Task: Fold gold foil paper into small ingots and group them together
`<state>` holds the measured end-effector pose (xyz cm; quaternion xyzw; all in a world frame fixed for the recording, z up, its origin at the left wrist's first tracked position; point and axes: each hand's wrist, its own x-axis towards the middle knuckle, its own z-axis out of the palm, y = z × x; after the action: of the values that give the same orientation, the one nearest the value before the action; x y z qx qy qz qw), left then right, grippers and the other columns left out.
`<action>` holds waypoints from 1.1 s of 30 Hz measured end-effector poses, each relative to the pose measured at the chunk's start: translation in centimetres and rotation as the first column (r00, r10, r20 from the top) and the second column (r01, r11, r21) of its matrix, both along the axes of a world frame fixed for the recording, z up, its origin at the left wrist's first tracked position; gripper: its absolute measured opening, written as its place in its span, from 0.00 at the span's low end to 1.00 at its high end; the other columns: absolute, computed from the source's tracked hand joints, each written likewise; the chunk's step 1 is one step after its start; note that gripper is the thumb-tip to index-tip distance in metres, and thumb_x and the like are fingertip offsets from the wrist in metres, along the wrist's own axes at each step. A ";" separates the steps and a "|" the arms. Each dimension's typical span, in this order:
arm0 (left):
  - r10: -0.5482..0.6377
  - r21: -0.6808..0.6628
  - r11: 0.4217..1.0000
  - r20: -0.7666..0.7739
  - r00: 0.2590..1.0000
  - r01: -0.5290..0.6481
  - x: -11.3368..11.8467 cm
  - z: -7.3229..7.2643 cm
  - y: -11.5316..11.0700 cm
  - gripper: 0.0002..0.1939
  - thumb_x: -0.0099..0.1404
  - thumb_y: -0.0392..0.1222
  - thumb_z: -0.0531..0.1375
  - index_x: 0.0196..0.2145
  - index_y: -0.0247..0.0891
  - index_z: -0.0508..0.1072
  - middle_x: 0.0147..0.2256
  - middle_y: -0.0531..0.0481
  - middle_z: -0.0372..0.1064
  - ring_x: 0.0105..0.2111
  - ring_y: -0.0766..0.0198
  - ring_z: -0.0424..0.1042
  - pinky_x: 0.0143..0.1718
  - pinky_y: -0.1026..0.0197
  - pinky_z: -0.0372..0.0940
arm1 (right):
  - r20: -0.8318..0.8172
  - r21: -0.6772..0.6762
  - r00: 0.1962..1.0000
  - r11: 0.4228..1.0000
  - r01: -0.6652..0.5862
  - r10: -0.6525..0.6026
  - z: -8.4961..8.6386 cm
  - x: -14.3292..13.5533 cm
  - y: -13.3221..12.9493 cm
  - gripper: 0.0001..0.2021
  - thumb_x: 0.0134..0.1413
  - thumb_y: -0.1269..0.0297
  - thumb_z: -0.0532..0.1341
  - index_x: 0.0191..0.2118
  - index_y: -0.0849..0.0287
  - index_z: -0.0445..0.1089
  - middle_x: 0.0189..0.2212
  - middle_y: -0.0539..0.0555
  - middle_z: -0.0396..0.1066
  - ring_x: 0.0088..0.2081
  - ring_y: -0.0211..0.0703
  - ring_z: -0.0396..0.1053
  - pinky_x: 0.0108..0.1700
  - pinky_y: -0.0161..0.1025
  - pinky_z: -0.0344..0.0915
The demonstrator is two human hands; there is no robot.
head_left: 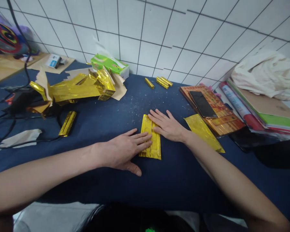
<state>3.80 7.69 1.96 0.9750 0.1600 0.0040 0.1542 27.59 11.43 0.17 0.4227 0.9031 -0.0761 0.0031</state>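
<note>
A folded piece of gold foil paper [156,146] lies flat on the dark blue tablecloth in front of me, with creases running along its length. My left hand [125,148] rests palm down with its fingers stretched over the foil's left side, the thumb apart on the cloth. Across its upper part lies my right hand [168,125], also flat, with the fingers spread. Both hands touch the foil without gripping it. To the right is a flat gold sheet [204,132], close to my right forearm.
Crumpled gold foil [74,88] and a green tissue pack [110,64] sit at the back left. A gold roll [67,124] lies near black cables [11,129]. Small gold rolls [162,82] are by the tiled wall. On the right, a phone [202,103] rests on patterned orange packs [226,117].
</note>
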 end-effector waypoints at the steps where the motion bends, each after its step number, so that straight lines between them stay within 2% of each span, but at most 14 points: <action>1: 0.000 -0.005 1.000 -0.005 1.000 0.000 0.0 0.0 0.0 0.44 0.56 0.66 0.51 0.61 0.34 0.48 0.62 0.38 0.42 0.62 0.53 0.43 0.60 0.49 0.37 | 0.005 0.004 1.000 1.000 0.005 -0.005 -0.2 0.2 0.4 0.27 0.61 0.51 0.40 0.64 0.52 0.39 0.64 0.53 0.39 0.64 0.51 0.36 0.59 0.64 0.35; 4: 0.006 -0.024 1.000 -0.025 1.000 -0.006 0.0 0.0 0.0 0.44 0.56 0.66 0.51 0.62 0.35 0.47 0.62 0.39 0.41 0.62 0.53 0.42 0.60 0.49 0.36 | 0.014 0.002 1.000 1.000 0.016 -0.016 0.0 0.3 0.7 0.27 0.60 0.50 0.41 0.63 0.52 0.41 0.64 0.53 0.40 0.64 0.53 0.37 0.58 0.65 0.36; 7: 0.020 -0.028 0.999 -0.029 0.999 -0.021 0.0 -0.1 0.0 0.44 0.56 0.66 0.51 0.62 0.37 0.47 0.63 0.40 0.40 0.62 0.53 0.42 0.61 0.50 0.34 | -0.010 0.015 0.999 0.999 0.046 -0.046 1.4 -0.4 0.2 0.27 0.59 0.52 0.44 0.62 0.55 0.47 0.63 0.57 0.44 0.63 0.55 0.41 0.57 0.67 0.35; 9: 0.023 -0.023 0.999 -0.026 0.999 -0.023 0.0 -0.2 0.1 0.44 0.55 0.66 0.51 0.61 0.37 0.48 0.63 0.40 0.39 0.62 0.53 0.41 0.61 0.50 0.34 | -0.111 0.038 0.992 0.998 0.057 -0.053 2.4 -1.2 -0.4 0.25 0.60 0.55 0.45 0.61 0.57 0.50 0.62 0.57 0.48 0.63 0.51 0.44 0.59 0.63 0.36; 11: 0.019 -0.011 1.000 -0.024 1.000 -0.020 0.0 -0.3 0.2 0.45 0.55 0.67 0.51 0.61 0.36 0.48 0.63 0.40 0.39 0.62 0.53 0.41 0.60 0.50 0.34 | -0.226 0.032 0.973 0.998 0.057 -0.048 2.7 -1.9 -0.9 0.23 0.62 0.59 0.42 0.60 0.57 0.52 0.61 0.55 0.50 0.62 0.47 0.46 0.60 0.58 0.38; 13: 0.018 0.011 1.000 -0.021 1.000 -0.018 0.1 -0.3 0.2 0.45 0.55 0.67 0.51 0.61 0.36 0.47 0.63 0.40 0.39 0.63 0.53 0.40 0.60 0.50 0.35 | -0.186 -0.022 0.983 1.000 -0.011 0.006 2.2 -2.2 -1.1 0.23 0.62 0.61 0.40 0.60 0.58 0.52 0.61 0.56 0.50 0.62 0.46 0.45 0.60 0.58 0.40; 16: 0.038 0.048 0.998 -0.014 0.999 -0.037 0.1 -0.4 -0.5 0.46 0.54 0.68 0.50 0.61 0.35 0.48 0.63 0.39 0.39 0.62 0.52 0.40 0.60 0.49 0.35 | -0.065 -0.011 0.997 0.999 -0.041 0.040 0.7 -2.2 -1.2 0.24 0.62 0.61 0.40 0.62 0.59 0.47 0.63 0.55 0.43 0.64 0.47 0.39 0.60 0.58 0.39; 21: 0.024 0.016 1.000 -0.007 1.000 -0.024 -0.9 -0.8 -3.6 0.48 0.52 0.68 0.53 0.62 0.36 0.46 0.63 0.39 0.40 0.62 0.50 0.41 0.60 0.48 0.38 | -0.017 0.021 0.999 0.999 -0.040 0.041 -0.3 -1.9 -1.0 0.24 0.62 0.60 0.39 0.63 0.57 0.45 0.64 0.53 0.41 0.64 0.47 0.38 0.60 0.58 0.39; 23: 0.018 -0.015 1.000 -0.011 1.000 -0.018 -1.6 -0.3 -4.4 0.48 0.51 0.69 0.53 0.62 0.36 0.47 0.62 0.40 0.41 0.62 0.49 0.41 0.60 0.48 0.37 | -0.008 0.024 0.999 0.999 -0.037 0.037 -0.2 -2.0 -1.0 0.24 0.62 0.60 0.39 0.63 0.57 0.45 0.64 0.53 0.41 0.64 0.47 0.38 0.60 0.58 0.39; 25: 0.005 -0.058 0.998 -0.018 1.000 -0.006 -2.0 1.1 -4.5 0.47 0.52 0.69 0.52 0.61 0.36 0.50 0.62 0.40 0.45 0.61 0.49 0.44 0.60 0.48 0.37 | 0.000 0.032 0.999 0.999 -0.043 0.043 -0.2 -2.0 -0.9 0.24 0.62 0.60 0.38 0.63 0.57 0.45 0.64 0.54 0.41 0.64 0.48 0.38 0.60 0.58 0.40; 28: 0.032 -0.113 0.993 0.004 0.999 -0.032 -1.4 3.7 -3.1 0.40 0.58 0.65 0.50 0.60 0.37 0.51 0.58 0.43 0.56 0.57 0.55 0.56 0.59 0.53 0.43 | 0.023 0.057 0.998 0.997 -0.057 0.056 -0.3 -2.1 -0.9 0.25 0.62 0.60 0.39 0.63 0.58 0.45 0.64 0.55 0.42 0.64 0.49 0.39 0.59 0.59 0.40; 29: 0.056 -0.097 0.994 0.030 0.998 -0.053 -1.0 4.3 -2.5 0.38 0.59 0.63 0.49 0.60 0.37 0.51 0.58 0.43 0.56 0.57 0.55 0.57 0.59 0.54 0.45 | 0.033 0.064 0.998 0.996 -0.061 0.059 -0.4 -2.0 -0.9 0.25 0.62 0.60 0.39 0.62 0.59 0.45 0.64 0.55 0.42 0.64 0.49 0.38 0.59 0.60 0.40; 31: 0.077 -0.054 0.996 0.081 0.994 -0.072 0.1 4.5 -1.6 0.39 0.60 0.62 0.50 0.61 0.36 0.50 0.61 0.42 0.48 0.60 0.54 0.50 0.58 0.55 0.46 | 0.050 0.072 0.997 0.995 -0.067 0.063 -0.4 -2.0 -0.9 0.25 0.61 0.60 0.41 0.62 0.60 0.46 0.64 0.57 0.42 0.64 0.51 0.39 0.59 0.61 0.40; 33: 0.002 -0.019 1.000 0.081 0.997 -0.001 1.0 3.0 -1.3 0.44 0.56 0.65 0.52 0.61 0.32 0.49 0.62 0.39 0.44 0.62 0.51 0.42 0.60 0.52 0.41 | 0.053 0.072 0.997 0.995 -0.067 0.063 -0.3 -2.0 -1.0 0.25 0.61 0.61 0.40 0.62 0.61 0.46 0.64 0.57 0.42 0.64 0.50 0.39 0.59 0.60 0.41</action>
<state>4.84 6.43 5.00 0.9724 0.1545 0.0419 0.1696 25.56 10.48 -0.08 0.3946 0.9182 -0.0318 0.0131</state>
